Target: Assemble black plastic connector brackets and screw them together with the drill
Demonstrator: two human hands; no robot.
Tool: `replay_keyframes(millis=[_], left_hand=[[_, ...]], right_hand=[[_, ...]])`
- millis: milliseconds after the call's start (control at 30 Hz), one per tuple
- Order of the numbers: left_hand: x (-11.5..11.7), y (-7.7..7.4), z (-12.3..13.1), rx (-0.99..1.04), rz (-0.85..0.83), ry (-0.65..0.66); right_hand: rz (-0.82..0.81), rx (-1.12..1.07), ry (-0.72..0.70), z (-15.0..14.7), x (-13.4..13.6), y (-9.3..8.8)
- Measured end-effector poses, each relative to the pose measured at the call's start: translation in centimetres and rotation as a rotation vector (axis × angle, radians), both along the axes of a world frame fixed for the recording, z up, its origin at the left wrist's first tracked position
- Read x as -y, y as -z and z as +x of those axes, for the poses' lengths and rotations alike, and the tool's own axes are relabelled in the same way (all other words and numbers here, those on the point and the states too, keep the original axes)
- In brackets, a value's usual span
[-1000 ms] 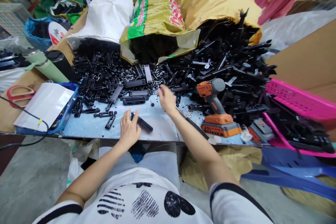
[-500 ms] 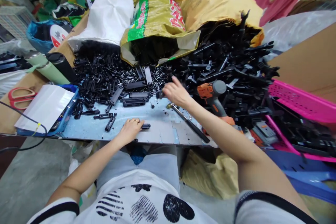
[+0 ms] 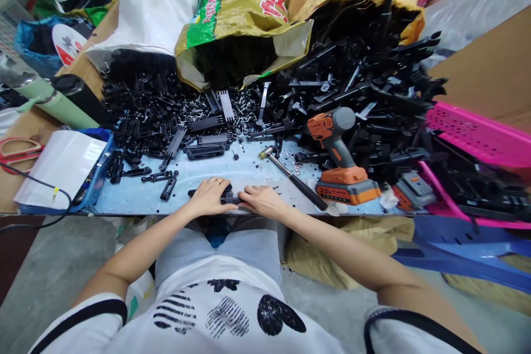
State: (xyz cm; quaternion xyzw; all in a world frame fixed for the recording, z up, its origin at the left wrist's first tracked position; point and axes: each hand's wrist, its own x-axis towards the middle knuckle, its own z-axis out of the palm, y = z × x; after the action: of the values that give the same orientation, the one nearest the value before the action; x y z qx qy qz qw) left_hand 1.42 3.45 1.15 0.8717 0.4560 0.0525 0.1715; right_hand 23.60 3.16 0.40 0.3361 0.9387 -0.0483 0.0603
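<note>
At the table's front edge, my left hand (image 3: 208, 196) is closed over a black plastic part (image 3: 193, 193), whose end sticks out past the fingers. Close beside it, my right hand (image 3: 263, 201) grips a thin black piece (image 3: 234, 199), with a narrow tip showing beyond its fingers. The two parts meet between my hands; whether they are joined is hidden. A hammer (image 3: 296, 181) with a black handle lies to the right of my right hand. Further right stands an orange and grey cordless driver (image 3: 338, 144) on its battery. Loose black links (image 3: 169, 186) lie left of my left hand.
Heaped black parts (image 3: 141, 121) and small screws (image 3: 240, 106) cover the back of the table below open sacks (image 3: 244, 5). At right are a pink basket (image 3: 477, 133) and a spare battery (image 3: 415, 190). A blue tray (image 3: 99, 160) and red scissors (image 3: 19, 149) sit left.
My right hand has come back from the heap to the front edge, beside my left hand, with a thin black piece. My left hand still holds its part. The view has tilted slightly.
</note>
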Motion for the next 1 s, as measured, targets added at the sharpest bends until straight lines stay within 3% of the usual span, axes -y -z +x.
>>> replay_keyframes(millis=[167,367,833,1000], left_hand=[[0.1,0.1,-0.6,0.094,0.039,-0.032],[0.3,0.3,-1.3,0.184,0.064,0.020],[0.4,1.4,-0.9,0.229,0.188,-0.043],[0.3,1.3,-0.8,0.229,0.143,-0.002]], right_hand=[[0.103,0.003,0.079,-1.0,1.1,-2.4],[0.080,0.033,0.066,-1.6,1.6,-4.7],[0.055,0.092,0.057,-1.5,0.8,-5.9],[-0.012,0.072,0.024,-0.9,-0.2,-5.7]])
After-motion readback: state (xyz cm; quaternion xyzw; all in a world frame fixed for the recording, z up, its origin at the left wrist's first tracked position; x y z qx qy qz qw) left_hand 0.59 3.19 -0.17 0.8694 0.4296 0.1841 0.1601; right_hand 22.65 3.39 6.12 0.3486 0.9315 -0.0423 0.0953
